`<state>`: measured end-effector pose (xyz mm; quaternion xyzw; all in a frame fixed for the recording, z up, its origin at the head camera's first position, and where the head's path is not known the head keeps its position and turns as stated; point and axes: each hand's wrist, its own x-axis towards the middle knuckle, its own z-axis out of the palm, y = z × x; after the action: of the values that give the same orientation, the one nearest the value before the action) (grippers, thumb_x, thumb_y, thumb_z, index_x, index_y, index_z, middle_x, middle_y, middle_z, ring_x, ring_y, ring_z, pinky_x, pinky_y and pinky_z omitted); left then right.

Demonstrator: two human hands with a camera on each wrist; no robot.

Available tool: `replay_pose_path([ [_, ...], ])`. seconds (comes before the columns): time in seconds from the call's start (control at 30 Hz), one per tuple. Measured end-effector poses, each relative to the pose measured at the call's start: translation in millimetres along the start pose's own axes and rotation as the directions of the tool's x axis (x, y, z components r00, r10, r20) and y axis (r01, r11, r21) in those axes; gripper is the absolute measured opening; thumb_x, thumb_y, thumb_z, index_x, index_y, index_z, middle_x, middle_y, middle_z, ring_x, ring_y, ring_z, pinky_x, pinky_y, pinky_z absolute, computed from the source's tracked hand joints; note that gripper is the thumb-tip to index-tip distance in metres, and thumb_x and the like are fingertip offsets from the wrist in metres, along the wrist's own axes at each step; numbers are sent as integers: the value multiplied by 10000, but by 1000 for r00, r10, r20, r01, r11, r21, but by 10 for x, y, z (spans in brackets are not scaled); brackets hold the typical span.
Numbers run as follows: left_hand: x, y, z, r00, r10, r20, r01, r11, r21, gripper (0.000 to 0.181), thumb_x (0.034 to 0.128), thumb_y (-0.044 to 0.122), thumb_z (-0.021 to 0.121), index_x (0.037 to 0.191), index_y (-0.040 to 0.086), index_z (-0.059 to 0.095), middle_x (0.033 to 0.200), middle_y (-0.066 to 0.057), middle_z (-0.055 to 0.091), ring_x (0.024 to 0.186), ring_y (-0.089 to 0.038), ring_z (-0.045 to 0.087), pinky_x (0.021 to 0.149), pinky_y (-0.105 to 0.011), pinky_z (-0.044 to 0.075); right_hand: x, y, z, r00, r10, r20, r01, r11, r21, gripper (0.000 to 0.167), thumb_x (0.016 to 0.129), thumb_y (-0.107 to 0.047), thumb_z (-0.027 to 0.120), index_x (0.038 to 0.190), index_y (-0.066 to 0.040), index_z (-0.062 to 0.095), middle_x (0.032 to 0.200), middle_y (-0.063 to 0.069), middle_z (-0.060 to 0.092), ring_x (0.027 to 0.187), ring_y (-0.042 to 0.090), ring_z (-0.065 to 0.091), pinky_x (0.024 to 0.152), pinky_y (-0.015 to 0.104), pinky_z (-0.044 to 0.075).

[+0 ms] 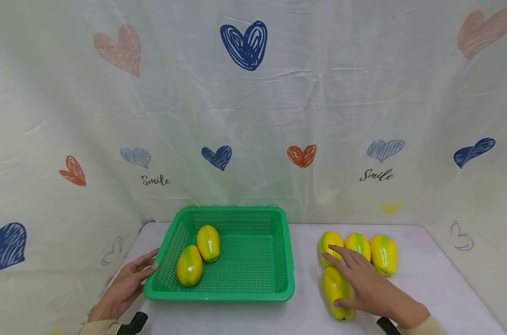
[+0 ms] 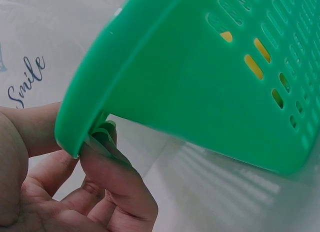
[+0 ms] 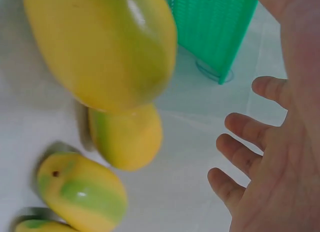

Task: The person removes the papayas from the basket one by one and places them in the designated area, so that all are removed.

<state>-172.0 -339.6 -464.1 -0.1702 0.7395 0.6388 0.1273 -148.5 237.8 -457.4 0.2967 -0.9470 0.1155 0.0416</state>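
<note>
My left hand (image 1: 125,284) pinches the left rim of a green plastic basket (image 1: 219,296). In the left wrist view, its thumb and fingers (image 2: 117,177) lie on either side of the rim. Two glossy yellow-green fruits, shaped like papayas, lie in the basket's left part: one nearer (image 1: 190,266), one farther (image 1: 208,243). Over the fruits on the right, my right hand (image 1: 364,284) is spread with nothing gripped. Closest to it is the front fruit (image 1: 334,291); its fingertips overlap the back-left fruit (image 1: 331,238). The right wrist view shows the fingers apart from the large near fruit (image 3: 102,47).
Two more fruits stand in the back row, a middle one (image 1: 357,244) and a right one (image 1: 384,255). A white cloth (image 1: 307,260) covers the table. Behind it hangs a pale curtain (image 1: 253,111) printed with hearts and "Smile".
</note>
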Motion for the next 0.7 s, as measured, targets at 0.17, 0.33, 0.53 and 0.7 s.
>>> replay_pose_path([
  [0.17, 7, 9, -6, 1000, -1, 2, 1, 1000, -1, 686, 1104, 175, 577, 1673, 24, 226, 1649, -329, 238, 1026, -104, 625, 871, -298, 579, 132, -59, -140, 999, -37, -11, 37, 999, 12, 1047, 781, -512, 918, 1630, -223, 377, 1630, 133, 393, 1406, 371, 465, 1107, 662, 434],
  [0.33, 10, 1, -11, 1000, 2, 0, -2, 1000, -12, 688, 1101, 166, 581, 1670, 22, 222, 1648, -339, 237, 1012, -101, 630, 864, -298, 585, 286, -141, -262, 996, -87, -17, 87, 996, -11, 1028, 819, -530, 886, 1645, -214, 363, 1631, 129, 404, 1427, 377, 451, 1109, 657, 435],
  [0.53, 24, -2, -20, 1000, -17, 1, 17, 1000, -9, 692, 1102, 161, 580, 1671, 23, 212, 1657, -345, 204, 1017, -108, 625, 869, -297, 584, 488, -253, -328, 989, -150, -15, 150, 988, -40, 1001, 855, -596, 827, 1645, -185, 372, 1643, 139, 393, 1440, 382, 445, 1115, 626, 449],
  [0.7, 36, 3, -12, 999, -33, -5, 33, 999, -13, 683, 1101, 143, 576, 1670, 24, 217, 1659, -349, 199, 1010, -109, 632, 869, -301, 586, 643, -336, -356, 977, -213, -31, 211, 976, -60, 1014, 847, -565, 851, 1639, -149, 375, 1658, 134, 365, 1445, 363, 437, 1143, 598, 434],
])
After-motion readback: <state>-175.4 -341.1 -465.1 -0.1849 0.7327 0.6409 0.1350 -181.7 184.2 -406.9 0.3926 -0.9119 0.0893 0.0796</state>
